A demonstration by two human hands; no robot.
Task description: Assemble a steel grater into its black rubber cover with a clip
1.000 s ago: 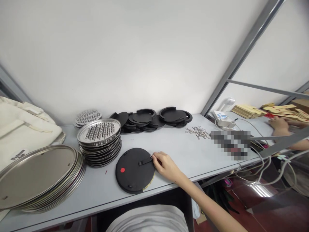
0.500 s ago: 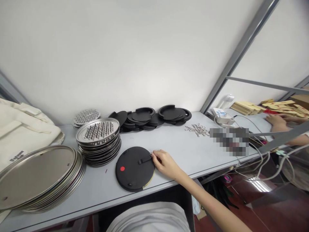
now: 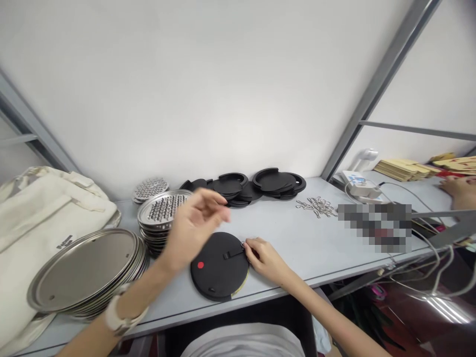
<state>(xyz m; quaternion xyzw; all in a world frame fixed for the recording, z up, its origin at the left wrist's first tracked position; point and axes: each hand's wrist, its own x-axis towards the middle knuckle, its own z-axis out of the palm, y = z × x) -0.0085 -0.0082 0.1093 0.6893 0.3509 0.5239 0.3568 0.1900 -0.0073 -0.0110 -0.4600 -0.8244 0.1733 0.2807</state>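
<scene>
A black round disc (image 3: 217,271) with a red dot and a small black tab lies flat near the table's front edge. My right hand (image 3: 265,258) rests at its right rim, fingers pinched on a small metal ring (image 3: 243,244) at the tab's end. My left hand (image 3: 196,222) hovers in the air above the disc's left side, fingers loosely curled and smeared by motion, with nothing visible in it. A watch sits on that wrist.
A stack of perforated metal trays (image 3: 159,214) and a stack of plain metal plates (image 3: 87,270) stand left. Black rings and lids (image 3: 256,186) lie at the back; metal clips (image 3: 318,206) right of them. A cloth bag (image 3: 44,213) far left. Another person's hand (image 3: 459,191) far right.
My left hand has come into view from the lower left and risen over the disc. The view has shifted slightly. My right hand stays pinched at the disc's rim.
</scene>
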